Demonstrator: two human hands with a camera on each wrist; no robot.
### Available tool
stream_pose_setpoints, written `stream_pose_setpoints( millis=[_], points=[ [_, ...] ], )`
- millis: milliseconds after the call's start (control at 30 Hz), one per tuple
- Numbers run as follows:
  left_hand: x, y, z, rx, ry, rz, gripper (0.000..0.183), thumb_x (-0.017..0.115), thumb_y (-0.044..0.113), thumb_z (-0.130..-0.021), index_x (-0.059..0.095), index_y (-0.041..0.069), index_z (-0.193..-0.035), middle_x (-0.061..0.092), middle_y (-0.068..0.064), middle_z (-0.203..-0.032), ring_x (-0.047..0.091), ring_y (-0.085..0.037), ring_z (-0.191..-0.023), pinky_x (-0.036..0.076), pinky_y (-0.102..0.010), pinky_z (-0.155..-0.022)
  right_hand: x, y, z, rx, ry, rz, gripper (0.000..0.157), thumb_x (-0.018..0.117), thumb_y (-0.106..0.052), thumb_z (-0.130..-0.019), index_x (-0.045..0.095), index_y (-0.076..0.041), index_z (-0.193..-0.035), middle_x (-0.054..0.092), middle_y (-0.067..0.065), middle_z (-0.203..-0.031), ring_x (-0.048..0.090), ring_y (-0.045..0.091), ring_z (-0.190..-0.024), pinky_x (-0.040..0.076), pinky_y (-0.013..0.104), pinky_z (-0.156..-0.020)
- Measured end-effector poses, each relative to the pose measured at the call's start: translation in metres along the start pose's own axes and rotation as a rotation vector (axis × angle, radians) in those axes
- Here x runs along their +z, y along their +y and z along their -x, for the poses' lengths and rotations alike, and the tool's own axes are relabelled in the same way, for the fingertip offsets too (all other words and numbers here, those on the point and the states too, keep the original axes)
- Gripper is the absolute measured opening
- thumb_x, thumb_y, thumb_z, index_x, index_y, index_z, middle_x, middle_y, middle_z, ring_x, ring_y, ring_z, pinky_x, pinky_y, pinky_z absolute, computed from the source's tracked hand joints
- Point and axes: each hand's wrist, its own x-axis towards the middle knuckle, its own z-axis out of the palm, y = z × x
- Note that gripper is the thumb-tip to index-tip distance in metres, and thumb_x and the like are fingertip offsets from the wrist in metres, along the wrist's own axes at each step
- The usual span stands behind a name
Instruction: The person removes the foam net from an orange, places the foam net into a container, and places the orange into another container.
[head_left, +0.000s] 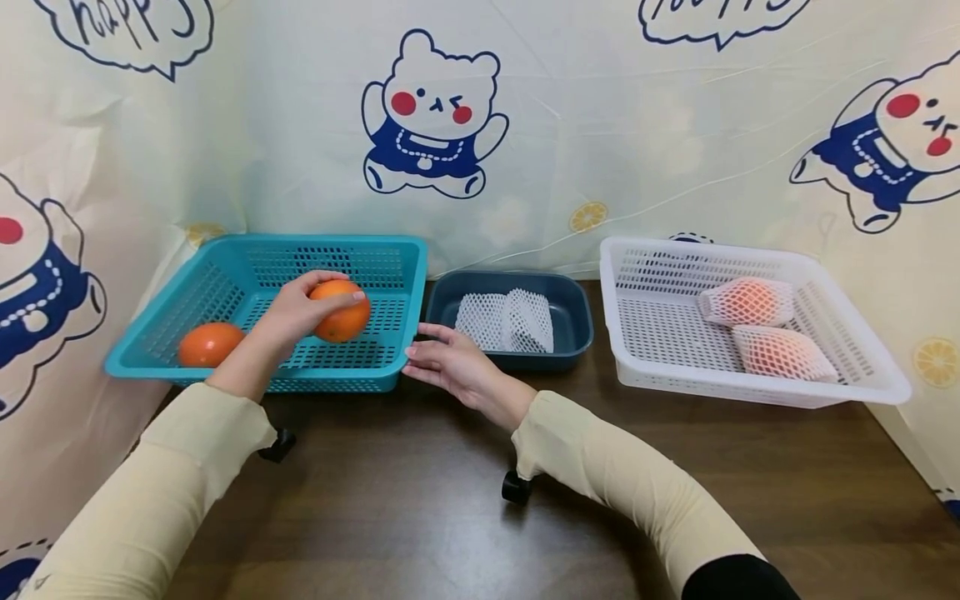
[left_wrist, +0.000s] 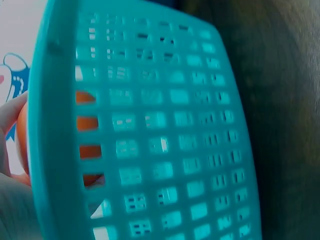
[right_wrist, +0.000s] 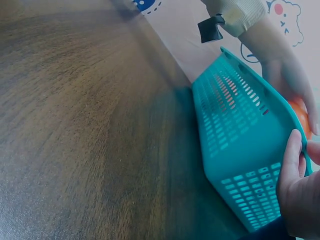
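Observation:
My left hand (head_left: 303, 307) holds an orange (head_left: 342, 312) over the teal basket (head_left: 266, 385), thumb across its upper side and fingers behind it. A second orange-coloured round fruit (head_left: 211, 344) lies in that basket's left end. With its fingertips, my right hand (head_left: 465, 367) holds the basket's front right corner at the rim; the right wrist view has its fingers (right_wrist: 291, 159) at the rim. The left wrist view shows mostly the basket's holed wall (left_wrist: 145, 120), with the held orange (left_wrist: 22, 135) partly hidden behind it.
A dark blue tray (head_left: 517, 361) holding white foam net sleeves (head_left: 504, 322) stands right of the teal basket. Farther right, a white basket (head_left: 750, 392) contains two net-wrapped fruits (head_left: 750, 302). All stand on a brown wooden table (head_left: 405, 508) before a printed cloth (head_left: 555, 125).

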Motion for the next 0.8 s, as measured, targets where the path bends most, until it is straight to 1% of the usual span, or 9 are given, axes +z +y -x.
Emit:
stream_pose_setpoints(
  millis=[100,200,333,467,633,800],
  points=[
    [-0.007,-0.004,-0.002,0.007,0.027,-0.011,0.069,0.061,0.044,-0.100,0.039,0.004,-0.152,0.038,-0.027,-0.148,0.045,-0.039,-0.117,0.050,-0.035,-0.078,0.001,0.000,0.000,0.001,-0.002,-0.004,0.055,0.053,0.005,-0.103,0.037,-0.002,-0.155,0.063,0.016,-0.119,0.067,0.018,-0.093,0.047,0.044,-0.103],
    [-0.013,-0.007,-0.004,0.008,0.041,-0.012,0.070,0.061,0.043,-0.101,0.038,0.004,-0.153,0.036,-0.028,-0.150,0.044,-0.039,-0.119,0.050,-0.037,-0.080,0.001,0.000,0.000,0.001,-0.002,-0.006,0.055,0.053,0.005,-0.103,0.037,-0.002,-0.155,0.063,0.014,-0.117,0.067,0.017,-0.092,0.047,0.043,-0.103],
    [-0.019,-0.011,-0.008,-0.019,0.031,-0.001,0.072,0.059,0.046,-0.101,0.036,0.007,-0.156,0.032,-0.028,-0.153,0.042,-0.040,-0.121,0.048,-0.044,-0.086,0.002,0.000,0.001,-0.002,-0.005,-0.010,0.054,0.052,0.006,-0.104,0.037,-0.002,-0.155,0.063,0.014,-0.115,0.067,0.017,-0.091,0.047,0.044,-0.103],
    [-0.023,-0.015,-0.012,-0.051,0.021,0.002,0.075,0.057,0.049,-0.101,0.032,0.008,-0.160,0.029,-0.029,-0.156,0.042,-0.039,-0.122,0.046,-0.045,-0.090,0.001,0.000,0.002,-0.007,-0.007,-0.012,0.053,0.052,0.005,-0.104,0.037,-0.001,-0.154,0.063,0.013,-0.113,0.068,0.016,-0.090,0.047,0.044,-0.103],
    [-0.030,-0.020,-0.014,-0.057,0.031,-0.010,0.079,0.057,0.050,-0.101,0.030,0.006,-0.160,0.028,-0.030,-0.157,0.043,-0.037,-0.119,0.046,-0.043,-0.088,0.001,0.001,0.001,-0.011,-0.007,-0.011,0.053,0.052,0.006,-0.103,0.038,-0.001,-0.154,0.063,0.012,-0.111,0.068,0.016,-0.090,0.048,0.043,-0.102],
    [-0.043,-0.026,-0.012,-0.047,0.068,-0.043,0.080,0.059,0.051,-0.100,0.032,0.004,-0.159,0.030,-0.031,-0.155,0.043,-0.037,-0.118,0.047,-0.043,-0.086,0.002,0.001,0.001,-0.012,-0.009,-0.010,0.053,0.052,0.006,-0.103,0.038,-0.001,-0.154,0.063,0.012,-0.111,0.068,0.016,-0.090,0.048,0.043,-0.102]
  ],
)
